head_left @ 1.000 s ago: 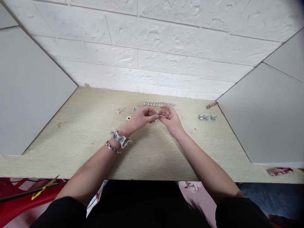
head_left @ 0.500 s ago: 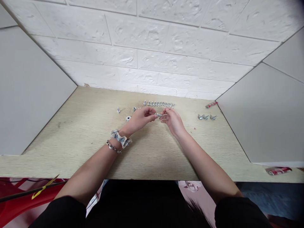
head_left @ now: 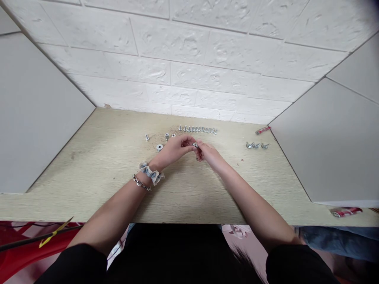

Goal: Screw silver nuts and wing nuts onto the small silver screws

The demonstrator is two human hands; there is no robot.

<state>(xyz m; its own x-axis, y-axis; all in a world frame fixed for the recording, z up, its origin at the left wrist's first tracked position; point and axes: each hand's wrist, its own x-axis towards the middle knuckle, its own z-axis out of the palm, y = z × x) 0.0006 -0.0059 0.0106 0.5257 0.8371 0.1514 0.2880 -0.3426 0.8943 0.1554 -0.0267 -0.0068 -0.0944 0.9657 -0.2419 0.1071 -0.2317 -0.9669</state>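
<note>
Two red cylinders (head_left: 347, 213) are bearing markings too small to read. Its fingers parted earlier, the right hand (head_left: 209, 154) is now keeping a closed grip on one end of a shiny metal fastener (head_left: 194, 145), while the left hand (head_left: 177, 147) is pinching the other end above the grainy desk (head_left: 189, 193). Nearby, a holed washer (head_left: 159, 149) is lying flat.
</note>
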